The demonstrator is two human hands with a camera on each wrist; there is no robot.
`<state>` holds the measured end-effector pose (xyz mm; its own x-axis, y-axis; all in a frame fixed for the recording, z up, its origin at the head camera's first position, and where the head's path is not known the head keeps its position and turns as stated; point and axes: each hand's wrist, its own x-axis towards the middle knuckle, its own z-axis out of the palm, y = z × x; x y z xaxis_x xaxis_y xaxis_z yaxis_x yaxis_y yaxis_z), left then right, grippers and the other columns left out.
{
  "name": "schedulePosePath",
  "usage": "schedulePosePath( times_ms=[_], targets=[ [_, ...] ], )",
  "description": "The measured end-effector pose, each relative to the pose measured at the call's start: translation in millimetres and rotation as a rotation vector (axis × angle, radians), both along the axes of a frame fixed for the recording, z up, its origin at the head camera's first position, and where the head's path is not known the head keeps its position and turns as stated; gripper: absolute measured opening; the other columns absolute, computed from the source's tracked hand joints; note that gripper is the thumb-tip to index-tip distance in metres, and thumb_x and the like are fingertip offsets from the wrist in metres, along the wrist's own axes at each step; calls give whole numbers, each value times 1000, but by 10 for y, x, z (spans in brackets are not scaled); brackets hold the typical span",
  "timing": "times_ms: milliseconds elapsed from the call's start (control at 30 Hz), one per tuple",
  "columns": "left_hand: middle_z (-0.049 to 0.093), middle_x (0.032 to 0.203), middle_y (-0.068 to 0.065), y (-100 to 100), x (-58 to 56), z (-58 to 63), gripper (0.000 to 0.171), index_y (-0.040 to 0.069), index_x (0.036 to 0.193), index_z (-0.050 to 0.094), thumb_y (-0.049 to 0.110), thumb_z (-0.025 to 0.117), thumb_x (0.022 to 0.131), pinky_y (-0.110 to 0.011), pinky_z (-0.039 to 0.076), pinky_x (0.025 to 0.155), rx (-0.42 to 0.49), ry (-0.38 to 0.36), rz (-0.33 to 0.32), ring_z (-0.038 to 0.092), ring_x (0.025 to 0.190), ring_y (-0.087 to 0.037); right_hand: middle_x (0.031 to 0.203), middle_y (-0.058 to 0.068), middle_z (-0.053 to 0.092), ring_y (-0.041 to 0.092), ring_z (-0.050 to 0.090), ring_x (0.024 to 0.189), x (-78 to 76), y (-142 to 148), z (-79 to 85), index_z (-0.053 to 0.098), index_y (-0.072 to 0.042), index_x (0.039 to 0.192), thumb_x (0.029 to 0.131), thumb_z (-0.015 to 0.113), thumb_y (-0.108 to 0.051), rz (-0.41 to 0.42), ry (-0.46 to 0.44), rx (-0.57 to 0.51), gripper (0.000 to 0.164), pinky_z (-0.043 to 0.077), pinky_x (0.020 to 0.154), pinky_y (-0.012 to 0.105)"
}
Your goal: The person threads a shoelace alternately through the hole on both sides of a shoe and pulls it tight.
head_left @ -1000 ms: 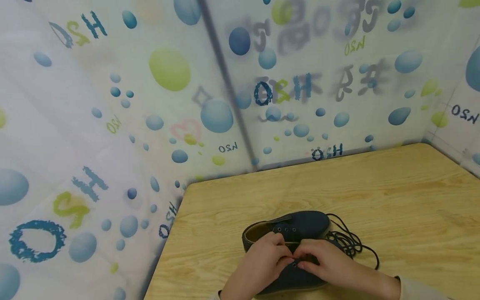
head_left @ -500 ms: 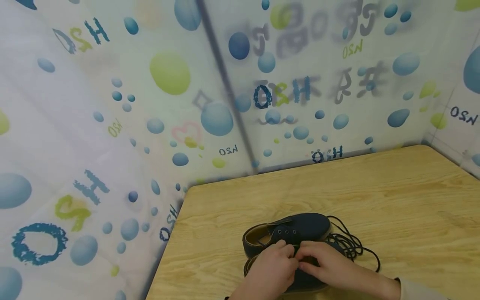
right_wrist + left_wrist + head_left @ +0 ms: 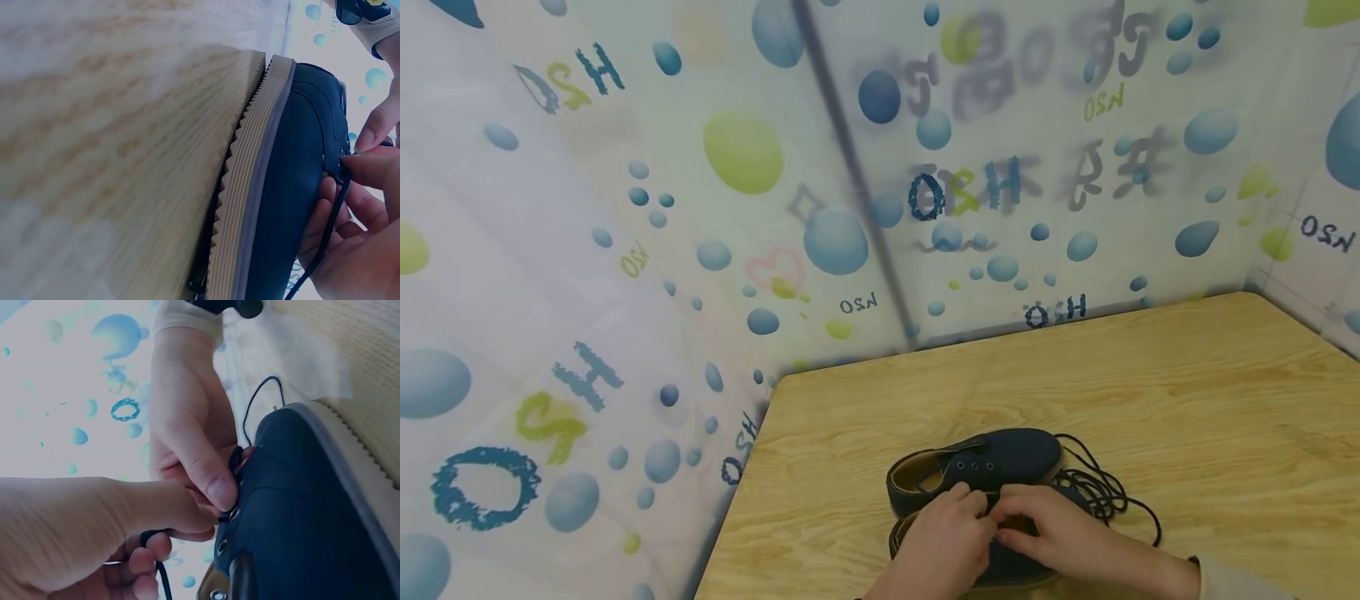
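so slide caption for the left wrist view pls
Left hand holding a dark lace, right hand close by, at the eyelets of a navy shoe.

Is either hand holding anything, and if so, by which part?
The left hand pinches a dark shoelace right beside an eyelet of the nearer shoe. The right hand touches that shoe; its exact hold is hidden.

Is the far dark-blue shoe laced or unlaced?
Unlaced on its visible side: in the head view, the far dark-blue shoe shows three round, bare eyelets.
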<state>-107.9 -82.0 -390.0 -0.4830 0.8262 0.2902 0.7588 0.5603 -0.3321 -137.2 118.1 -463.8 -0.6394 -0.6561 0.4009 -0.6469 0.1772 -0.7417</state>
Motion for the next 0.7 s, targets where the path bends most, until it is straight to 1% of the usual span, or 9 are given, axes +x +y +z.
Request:
schedulePosePath(
  times_ms=[67,167,367,500,633,700],
  targets=[
    [43,62,12,10,-10,-11,16,27,67,70,20,82,75,-13,16,58,-6,-5,-7,19,59,-5,86,-9,60,-9,47,70,1,-7,0,71,-24,103,98,62,-20,-14,27,7,11,46,59,17],
    [43,63,12,18,-17,-32,21,28,64,66,20,82,76,-13,16,59,-21,-22,-9,17,60,-5,86,-10,60,-9,47,70,6,-12,-1,70,-25,101,98,62,-19,-26,46,10,11,46,60,17],
    [45,65,13,18,-2,-56,18,28,67,68,20,81,77,-13,18,60,-32,-51,7,22,61,-4,89,-9,61,-8,49,73,11,-6,-5,69,-25,103,99,61,-19,-10,0,14,11,46,61,18],
    [43,64,13,3,-2,-53,20,28,64,67,21,82,75,-13,18,60,-18,-44,4,22,60,-4,90,-9,62,-8,50,74,6,-11,-2,69,-24,104,99,60,-20,3,-7,9,11,47,61,17],
    [41,62,13,-10,-11,-43,22,29,63,65,21,84,73,-13,19,60,-4,-25,7,23,59,-3,88,-11,60,-9,48,71,3,-21,3,69,-27,104,100,60,-21,-9,-9,10,12,47,61,17],
    [42,62,13,-12,-15,-36,21,28,64,66,22,84,73,-12,20,60,-9,-29,15,24,59,-3,87,-12,60,-9,47,69,6,-25,3,68,-28,104,100,60,-21,-15,-2,14,12,47,61,17]
  ],
)
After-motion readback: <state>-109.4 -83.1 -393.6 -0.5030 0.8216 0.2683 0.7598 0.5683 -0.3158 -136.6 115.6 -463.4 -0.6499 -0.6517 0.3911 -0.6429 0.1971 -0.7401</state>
